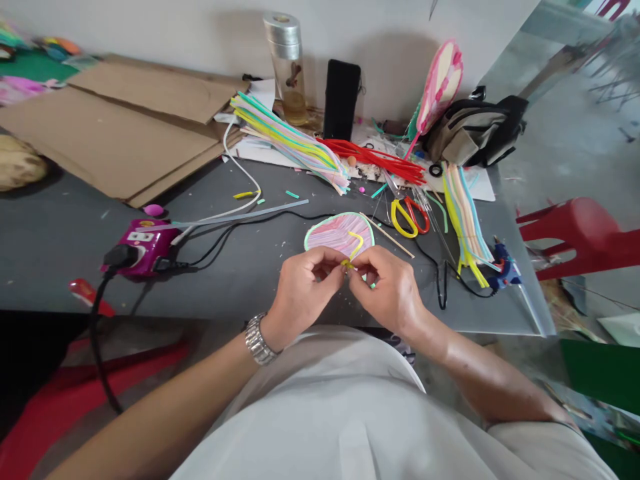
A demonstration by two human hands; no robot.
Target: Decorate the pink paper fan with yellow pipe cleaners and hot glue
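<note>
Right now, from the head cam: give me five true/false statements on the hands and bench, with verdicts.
1. The left hand wears a metal watch. True.
2. Both hands hold a yellow strip at a pink oval. True.
3. The right hand holds the scissors. False: the scissors lie on the table, apart from both hands.
4. The glass bottle lies on its side. False: it stands upright.
5. The glue gun lies left of the hands. False: it lies to their right.
</note>
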